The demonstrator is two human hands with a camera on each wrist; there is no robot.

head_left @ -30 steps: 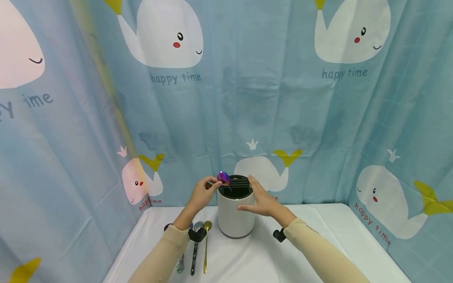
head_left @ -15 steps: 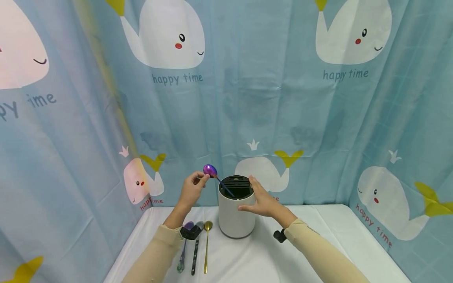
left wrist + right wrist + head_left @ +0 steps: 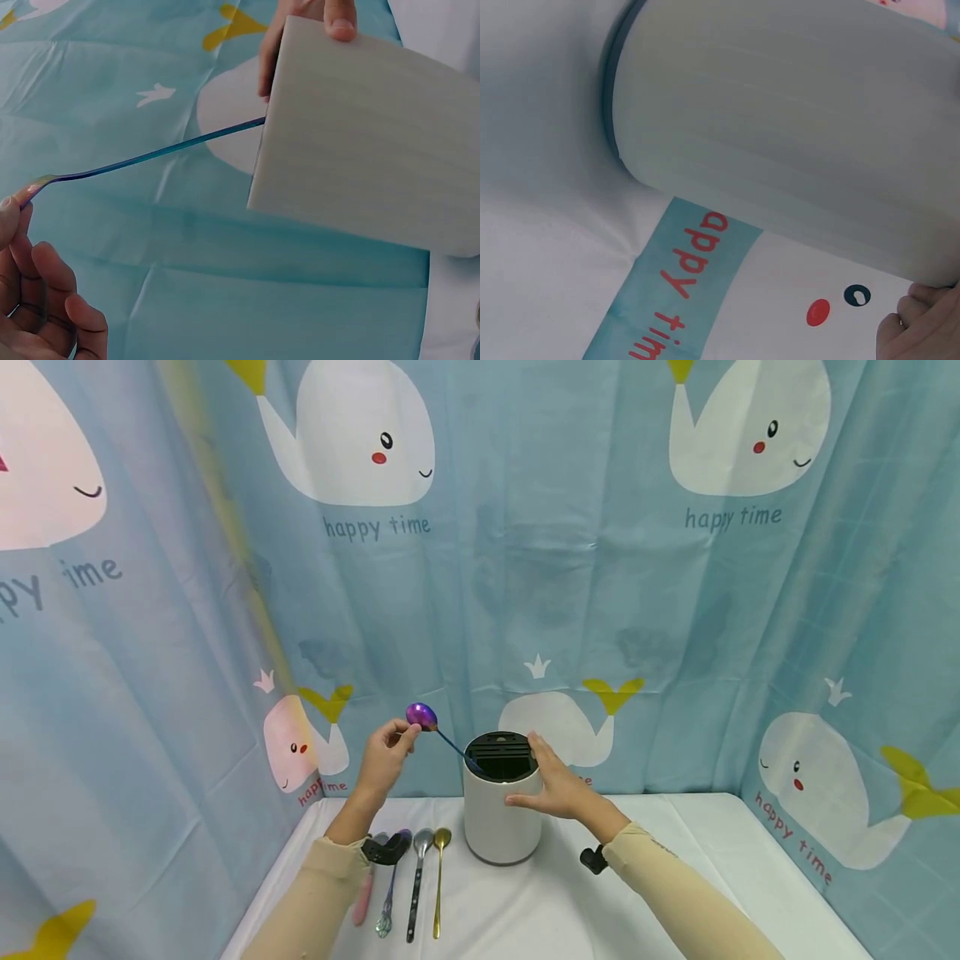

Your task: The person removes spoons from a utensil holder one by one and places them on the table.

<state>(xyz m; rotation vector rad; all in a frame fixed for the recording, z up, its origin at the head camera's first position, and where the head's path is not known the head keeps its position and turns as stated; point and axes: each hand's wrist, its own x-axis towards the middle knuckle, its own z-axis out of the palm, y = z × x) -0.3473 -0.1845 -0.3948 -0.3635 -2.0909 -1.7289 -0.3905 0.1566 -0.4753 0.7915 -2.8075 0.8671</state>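
My left hand (image 3: 385, 758) pinches a long-handled spoon (image 3: 422, 716) by its shiny purple bowl, up and to the left of a white cylindrical holder (image 3: 501, 822). The spoon's thin blue handle slants down to the right, and its far end is inside the black slotted top (image 3: 501, 752), hidden by the wall in the left wrist view. My right hand (image 3: 557, 785) grips the holder's right side, thumb across the front and fingers up at the rim. In the right wrist view, the holder's white wall (image 3: 780, 127) fills much of the picture, with fingers (image 3: 922, 322) at its lower right.
Left of the holder on the white cloth lie a gold spoon (image 3: 439, 877), a spoon with a dark handle (image 3: 415, 893), one with an ornate handle (image 3: 387, 906) and a pink handle (image 3: 362, 902). A blue whale-print curtain (image 3: 600, 568) stands behind and at both sides.
My left hand has moved left and slightly up with the spoon's bowl, so more of the handle shows above the holder. The right hand and holder stay in place.
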